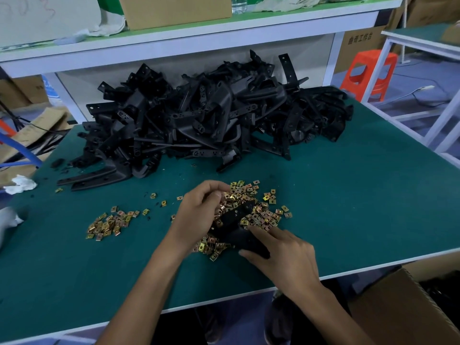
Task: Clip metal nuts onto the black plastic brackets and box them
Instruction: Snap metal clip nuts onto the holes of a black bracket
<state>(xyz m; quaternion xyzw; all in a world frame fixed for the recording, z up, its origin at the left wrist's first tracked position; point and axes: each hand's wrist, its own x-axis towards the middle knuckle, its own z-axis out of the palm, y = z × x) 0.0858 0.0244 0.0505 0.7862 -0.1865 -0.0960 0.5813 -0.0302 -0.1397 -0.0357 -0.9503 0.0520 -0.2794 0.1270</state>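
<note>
Head view, 1 frame. The left hand hangs curled over the main scatter of metal nuts; its fingertips are hidden behind its own knuckles, so whether they pinch a nut cannot be told. The right hand grips the near end of 1 black bracket between thumb and fingers. The bracket lies across the nuts, its middle partly covered by both hands and its outline hard to separate from the shadow. A smaller group of nuts lies well apart to the left. Behind, the bracket heap is a tangle in which single parts are hard to make out. All rests on a green table mat. A cardboard box, probably open, is cut off at the lower right corner. A white-framed shelf crosses the top, an orange stool stands beyond the table at right, and a crumpled white cloth sits at the left edge
</note>
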